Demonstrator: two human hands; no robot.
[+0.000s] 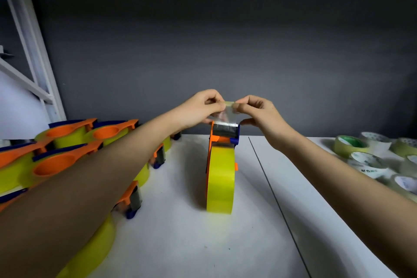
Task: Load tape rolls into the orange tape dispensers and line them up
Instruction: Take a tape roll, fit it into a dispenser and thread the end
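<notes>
An orange tape dispenser [214, 140] stands on edge in the middle of the white table [185, 239], with a yellow-green tape roll [220, 183] loaded in it. A clear strip of tape end [226, 111] rises from the dispenser's cutter mouth. My left hand [200, 108] pinches the strip's top left corner. My right hand [257, 113] pinches its top right corner. Both hands hover just above the dispenser's far end.
Several loaded orange dispensers [67, 158] lie flat in rows at the left, partly under my left forearm. Several loose tape rolls [365, 162] sit at the right edge. A dark seam [275, 196] splits the table; a grey wall stands behind, a white frame [29, 56] at far left.
</notes>
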